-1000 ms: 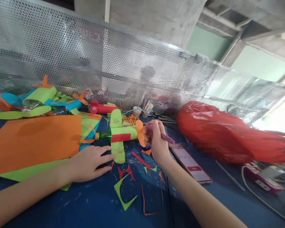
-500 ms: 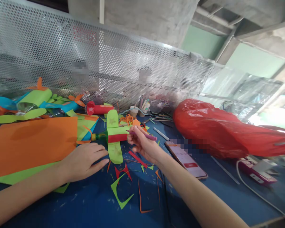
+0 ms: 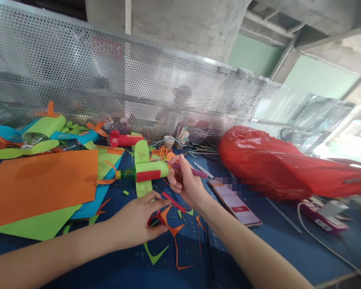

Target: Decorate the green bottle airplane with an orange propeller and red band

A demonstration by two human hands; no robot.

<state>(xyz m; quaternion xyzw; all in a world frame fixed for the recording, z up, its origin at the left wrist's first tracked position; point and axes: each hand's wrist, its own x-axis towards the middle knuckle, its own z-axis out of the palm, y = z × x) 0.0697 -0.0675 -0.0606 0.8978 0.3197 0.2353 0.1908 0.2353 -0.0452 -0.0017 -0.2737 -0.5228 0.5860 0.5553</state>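
Nearest me, a curved green paper offcut lies below the left hand; a sleeve-less forearm sweeping back could drag it along. That hand's thumb and fingers stand a narrow gap apart around red scraps, beside an orange scrap; from here I can't tell whether it pinches any. Closing blindly, I'd judge, it could crease them or gather several.

Past them, the right hand grips a purple pen at the tail end of the paper-covered bottle plane, which lies on its side across the blue table. I see no hand bracing the plane, so pressure could roll it and spoil a line. The smartphone sits near the right wrist, where a knock could shift it.
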